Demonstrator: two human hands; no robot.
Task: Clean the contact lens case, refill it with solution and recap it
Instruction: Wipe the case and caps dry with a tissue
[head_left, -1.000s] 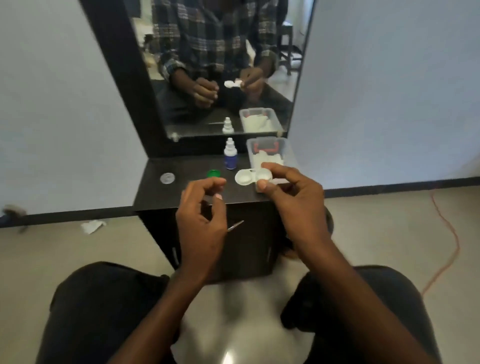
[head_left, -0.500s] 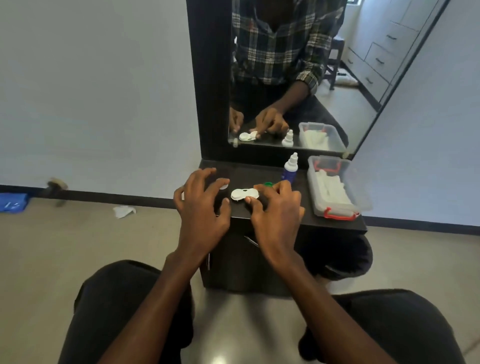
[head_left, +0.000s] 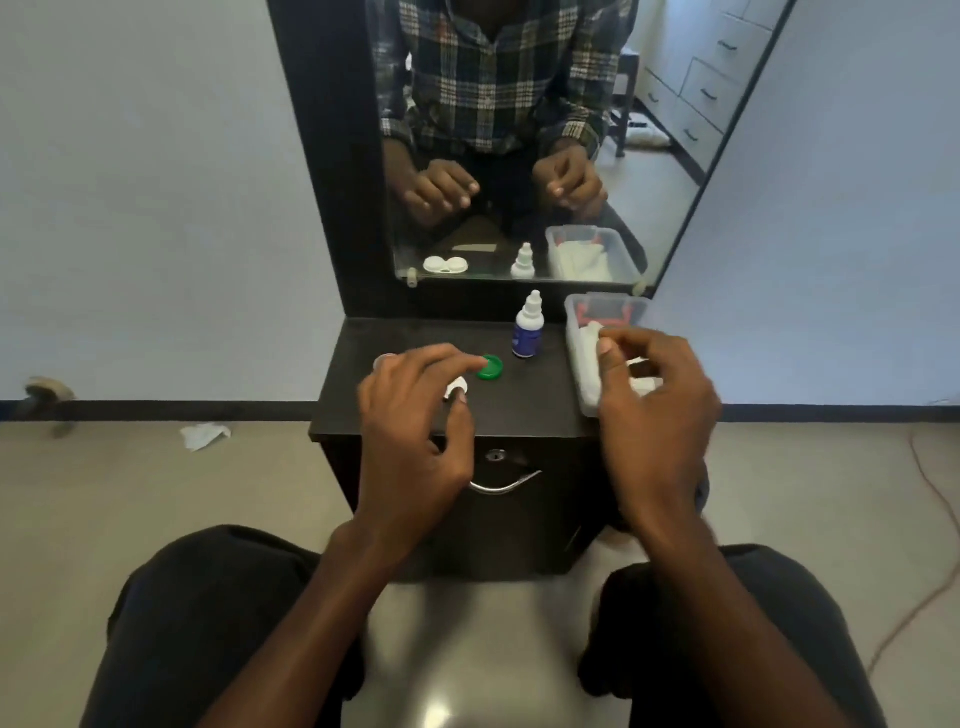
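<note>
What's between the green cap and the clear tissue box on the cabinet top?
In the head view, only the solution bottle, standing upright slightly behind that line; otherwise bare dark top between the green cap and the clear box.

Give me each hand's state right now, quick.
Left hand: fingers curled over the white lens case on the tabletop; grip cannot be told.
Right hand: open, holding nothing, over the clear box.

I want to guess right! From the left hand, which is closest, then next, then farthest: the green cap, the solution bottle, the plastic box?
1. Green cap, touching the left hand's fingertip.
2. Solution bottle, farther right, toward the mirror.
3. Plastic box, at the right edge.
</note>
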